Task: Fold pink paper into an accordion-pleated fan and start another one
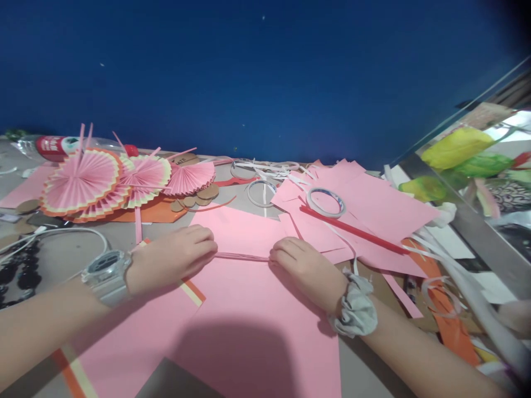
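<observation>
A large sheet of pink paper [265,326] lies in front of me, with a narrow stack of folds across it. My left hand [178,253] pinches the left end of the folded strip [243,256]. At the right end, the fingers of my right hand [301,265] are closed on the same folds. Behind the strip, a flat pink part [238,226] stretches away from me. Under my left forearm lies more pink paper [136,337] with an orange and cream edge. A watch [107,271] is on my left wrist, a grey scrunchie [357,307] on my right.
Pleated paper fans [87,179] and a plastic bottle [58,146] stand at the back left. Rolls of tape [326,202], a red strip [352,229] and loose pink sheets [381,204] spread on the right. A blue panel [257,83] rises behind.
</observation>
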`<act>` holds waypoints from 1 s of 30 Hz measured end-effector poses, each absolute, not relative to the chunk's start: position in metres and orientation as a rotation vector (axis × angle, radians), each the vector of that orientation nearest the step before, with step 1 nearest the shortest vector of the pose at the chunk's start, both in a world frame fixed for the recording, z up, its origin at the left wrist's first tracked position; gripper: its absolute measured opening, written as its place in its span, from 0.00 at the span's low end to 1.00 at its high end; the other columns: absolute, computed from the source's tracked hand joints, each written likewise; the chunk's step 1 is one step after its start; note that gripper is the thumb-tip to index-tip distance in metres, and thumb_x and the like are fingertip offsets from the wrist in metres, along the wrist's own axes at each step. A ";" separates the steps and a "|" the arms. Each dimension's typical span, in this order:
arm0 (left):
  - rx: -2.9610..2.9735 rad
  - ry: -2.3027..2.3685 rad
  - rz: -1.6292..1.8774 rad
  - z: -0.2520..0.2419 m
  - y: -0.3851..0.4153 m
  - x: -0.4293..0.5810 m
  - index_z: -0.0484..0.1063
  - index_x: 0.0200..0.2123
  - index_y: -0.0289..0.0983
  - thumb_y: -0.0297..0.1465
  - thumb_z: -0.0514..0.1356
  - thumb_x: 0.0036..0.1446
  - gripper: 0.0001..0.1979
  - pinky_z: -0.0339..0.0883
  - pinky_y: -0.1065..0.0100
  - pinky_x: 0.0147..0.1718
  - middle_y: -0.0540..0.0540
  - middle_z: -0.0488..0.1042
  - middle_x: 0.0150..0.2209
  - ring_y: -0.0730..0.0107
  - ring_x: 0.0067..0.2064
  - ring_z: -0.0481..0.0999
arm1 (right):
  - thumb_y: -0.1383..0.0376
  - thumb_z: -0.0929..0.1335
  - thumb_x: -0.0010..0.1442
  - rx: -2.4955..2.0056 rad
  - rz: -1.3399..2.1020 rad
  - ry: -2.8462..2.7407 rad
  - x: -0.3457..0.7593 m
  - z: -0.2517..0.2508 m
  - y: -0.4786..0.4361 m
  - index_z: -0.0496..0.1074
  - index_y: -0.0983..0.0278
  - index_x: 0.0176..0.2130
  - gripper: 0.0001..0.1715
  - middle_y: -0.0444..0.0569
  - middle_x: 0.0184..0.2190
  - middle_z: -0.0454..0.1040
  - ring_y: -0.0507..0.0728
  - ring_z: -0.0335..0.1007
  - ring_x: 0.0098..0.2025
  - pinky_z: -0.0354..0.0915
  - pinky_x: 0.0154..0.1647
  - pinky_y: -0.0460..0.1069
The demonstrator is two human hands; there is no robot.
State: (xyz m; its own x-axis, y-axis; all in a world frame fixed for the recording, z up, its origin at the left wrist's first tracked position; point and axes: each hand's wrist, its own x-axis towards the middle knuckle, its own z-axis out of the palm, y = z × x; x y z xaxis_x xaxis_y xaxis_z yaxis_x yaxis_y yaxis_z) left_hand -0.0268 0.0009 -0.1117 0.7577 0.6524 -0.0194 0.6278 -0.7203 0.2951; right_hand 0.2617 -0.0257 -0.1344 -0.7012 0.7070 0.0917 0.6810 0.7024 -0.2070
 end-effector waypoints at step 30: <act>3.221 0.701 0.138 -0.126 0.002 -0.044 0.67 0.43 0.35 0.17 0.47 0.56 0.16 0.64 0.64 0.38 0.42 0.71 0.38 0.61 0.42 0.67 | 0.78 0.59 0.57 -1.127 -0.261 -2.744 0.270 -0.136 -0.060 0.69 0.76 0.47 0.19 0.58 0.39 0.72 0.62 0.62 0.41 0.60 0.43 0.57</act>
